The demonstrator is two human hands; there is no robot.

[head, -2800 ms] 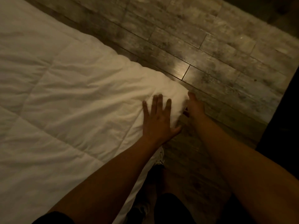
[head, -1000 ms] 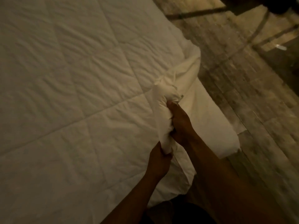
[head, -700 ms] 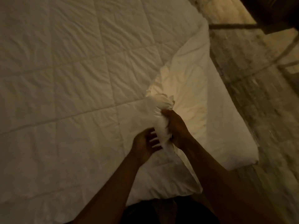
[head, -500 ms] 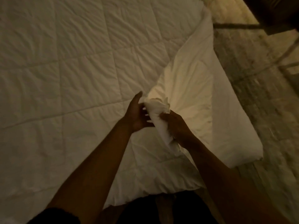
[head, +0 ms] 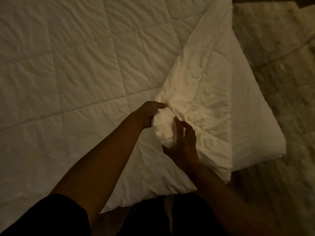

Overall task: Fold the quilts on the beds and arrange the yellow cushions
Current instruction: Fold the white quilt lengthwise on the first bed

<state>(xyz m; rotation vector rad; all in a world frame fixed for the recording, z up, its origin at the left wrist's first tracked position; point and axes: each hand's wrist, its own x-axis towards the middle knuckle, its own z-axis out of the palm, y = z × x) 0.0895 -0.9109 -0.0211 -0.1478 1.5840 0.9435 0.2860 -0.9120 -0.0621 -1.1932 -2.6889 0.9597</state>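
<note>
Place: a bedroom, in a home or a guest room; which of the two cannot be told.
Bed: a bed (head: 255,130) fills most of the view, its white-sheeted corner bare at the right.
Bedding: a white quilt (head: 76,65) stitched in large squares lies spread over it, one corner turned back toward the middle.
Floor: grey wood-look planks (head: 281,193) run beside the bed.
Rug: a pale shaggy rug (head: 265,28) lies on the floor at the upper right, near the bed's edge.
Light: dim and warm, as from a lamp, with deep shadow at the bottom of the view.
</note>
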